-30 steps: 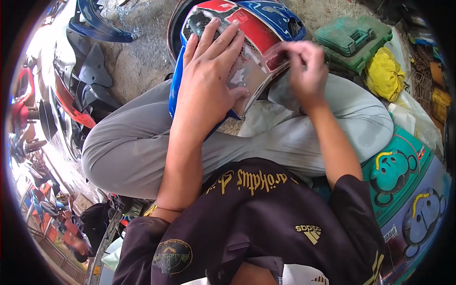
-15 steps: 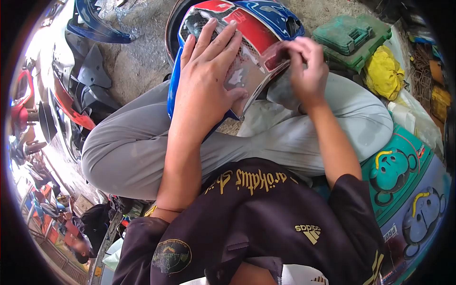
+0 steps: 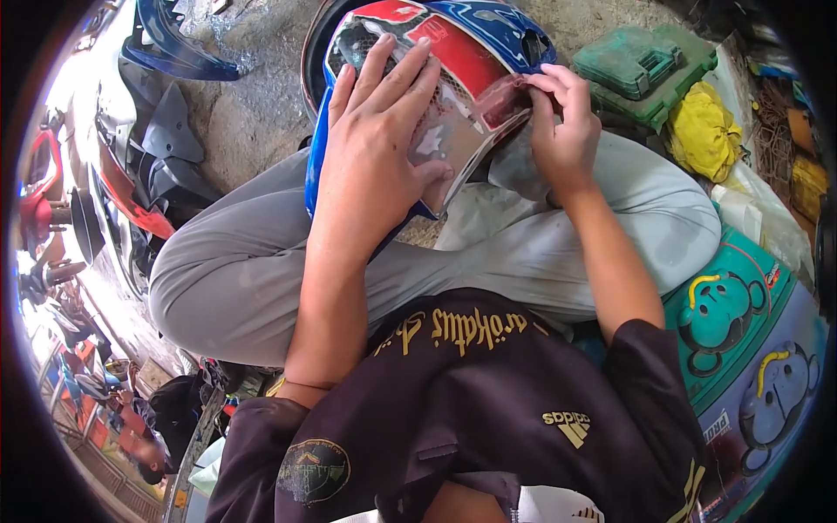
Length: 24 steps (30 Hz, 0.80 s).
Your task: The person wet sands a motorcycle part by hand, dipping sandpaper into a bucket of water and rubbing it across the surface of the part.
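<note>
A motorcycle body panel (image 3: 466, 54) in red and blue, with bare greyish patches where the paint is gone, rests in front of my crossed legs. My left hand (image 3: 370, 131) lies flat on its left part with the fingers spread, pressing on the surface. At the panel's right edge, beside a dull, dusty red patch (image 3: 501, 100), is my right hand (image 3: 565, 122). Its thumb and fingertips are pinched together against that edge. Whatever sits between those fingertips is too small or hidden to make out.
A green plastic case (image 3: 629, 63) and a crumpled yellow bag (image 3: 706, 131) lie to the right. Nearer me on that side is a teal and grey box (image 3: 732, 340). Dark and red body panels (image 3: 170, 131) lie at the left, with a blue panel (image 3: 170, 48) behind.
My right hand has shifted slightly at the panel's edge and looks sharper now. The red patch beside it appears paler. My left hand has barely moved.
</note>
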Each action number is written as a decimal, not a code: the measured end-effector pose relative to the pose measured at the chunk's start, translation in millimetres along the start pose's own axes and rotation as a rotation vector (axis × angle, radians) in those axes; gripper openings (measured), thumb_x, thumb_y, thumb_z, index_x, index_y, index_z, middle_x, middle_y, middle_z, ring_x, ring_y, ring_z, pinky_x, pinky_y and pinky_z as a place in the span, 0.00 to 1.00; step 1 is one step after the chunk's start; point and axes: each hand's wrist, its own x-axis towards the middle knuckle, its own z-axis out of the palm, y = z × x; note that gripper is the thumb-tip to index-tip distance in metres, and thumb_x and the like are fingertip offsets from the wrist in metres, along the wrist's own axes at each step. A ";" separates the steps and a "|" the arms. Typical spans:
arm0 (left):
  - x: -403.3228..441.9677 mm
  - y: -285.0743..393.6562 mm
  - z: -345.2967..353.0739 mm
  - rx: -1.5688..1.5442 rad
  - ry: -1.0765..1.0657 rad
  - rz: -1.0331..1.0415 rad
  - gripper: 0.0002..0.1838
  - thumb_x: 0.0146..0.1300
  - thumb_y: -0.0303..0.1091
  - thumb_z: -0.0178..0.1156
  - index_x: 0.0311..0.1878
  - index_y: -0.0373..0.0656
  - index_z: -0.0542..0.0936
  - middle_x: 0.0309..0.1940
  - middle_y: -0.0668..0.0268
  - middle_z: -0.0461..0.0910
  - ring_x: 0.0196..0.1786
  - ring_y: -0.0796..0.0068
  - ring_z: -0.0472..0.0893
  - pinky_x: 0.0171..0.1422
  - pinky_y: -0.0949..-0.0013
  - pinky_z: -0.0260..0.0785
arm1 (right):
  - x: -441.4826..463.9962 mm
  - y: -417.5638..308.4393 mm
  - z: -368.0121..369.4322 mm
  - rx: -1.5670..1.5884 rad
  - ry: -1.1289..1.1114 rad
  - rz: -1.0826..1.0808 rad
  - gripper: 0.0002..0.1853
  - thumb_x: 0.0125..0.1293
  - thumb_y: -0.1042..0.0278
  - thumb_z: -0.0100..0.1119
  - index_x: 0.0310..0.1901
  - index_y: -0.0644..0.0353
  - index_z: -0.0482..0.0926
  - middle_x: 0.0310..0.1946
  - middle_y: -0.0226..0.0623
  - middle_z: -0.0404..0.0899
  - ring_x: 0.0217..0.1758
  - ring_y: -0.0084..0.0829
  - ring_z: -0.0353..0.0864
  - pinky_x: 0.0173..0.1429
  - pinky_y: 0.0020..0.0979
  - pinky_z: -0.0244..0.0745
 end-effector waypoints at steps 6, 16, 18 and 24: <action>3.0 0.5 0.3 0.000 0.006 -0.002 0.57 0.38 0.35 0.87 0.80 0.46 0.78 0.84 0.64 0.73 0.90 0.50 0.62 0.92 0.40 0.52 | -8.5 -2.7 2.8 -0.088 0.023 -0.313 0.11 0.79 0.79 0.60 0.58 0.60 0.84 0.57 0.48 0.89 0.60 0.50 0.92 0.63 0.46 0.86; -1.1 -0.3 -1.9 -0.012 0.000 0.001 0.58 0.37 0.34 0.86 0.80 0.45 0.78 0.84 0.64 0.73 0.89 0.50 0.63 0.92 0.39 0.52 | -5.4 -10.6 5.4 -0.009 0.004 -0.137 0.16 0.77 0.82 0.63 0.63 0.62 0.84 0.54 0.48 0.91 0.56 0.49 0.93 0.59 0.44 0.88; 2.5 -0.3 -2.1 -0.008 0.010 0.000 0.58 0.37 0.34 0.86 0.80 0.45 0.78 0.84 0.64 0.73 0.90 0.49 0.63 0.92 0.40 0.52 | -18.2 -28.6 12.7 0.015 -0.026 -0.473 0.15 0.78 0.82 0.62 0.62 0.62 0.83 0.54 0.48 0.91 0.55 0.48 0.94 0.57 0.44 0.89; 3.8 -1.1 -2.1 0.008 0.010 0.006 0.57 0.37 0.35 0.86 0.80 0.46 0.78 0.84 0.64 0.74 0.90 0.50 0.63 0.92 0.40 0.52 | -15.1 -12.2 10.2 -0.055 0.009 -0.324 0.12 0.77 0.83 0.62 0.58 0.62 0.82 0.51 0.48 0.90 0.52 0.49 0.93 0.55 0.44 0.88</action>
